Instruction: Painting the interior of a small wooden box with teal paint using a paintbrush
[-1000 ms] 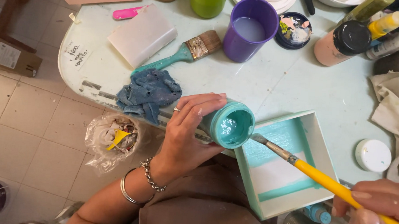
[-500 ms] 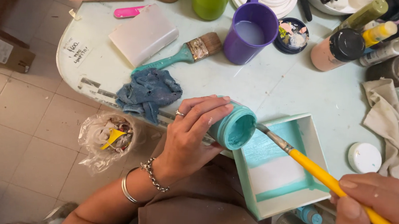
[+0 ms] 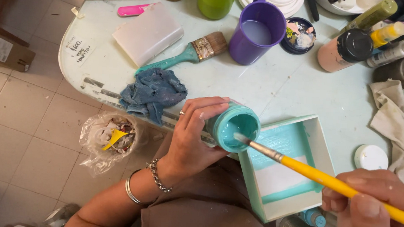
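My left hand [image 3: 193, 135] grips a small open jar of turquoise paint [image 3: 234, 127], tilted toward me at the table's near edge. My right hand [image 3: 372, 208] holds a yellow-handled paintbrush [image 3: 317, 175]; its bristle tip dips into the jar's mouth. Just right of the jar sits a white wooden tray [image 3: 321, 146], its inner floor partly painted turquoise with a bare white patch in the middle.
A crumpled blue rag [image 3: 153, 94], a wide teal-handled brush [image 3: 186, 54], a white plastic box [image 3: 147, 32] and a purple mug [image 3: 256, 33] lie beyond. Paint bottles [image 3: 345, 50] stand at the back right, above a beige cloth [image 3: 392, 124] and a white lid [image 3: 371, 157]. A bagged bin [image 3: 110, 136] stands on the floor.
The brush tip has moved left from the tray's edge into the jar. My left hand has tilted the jar a little more toward the brush.
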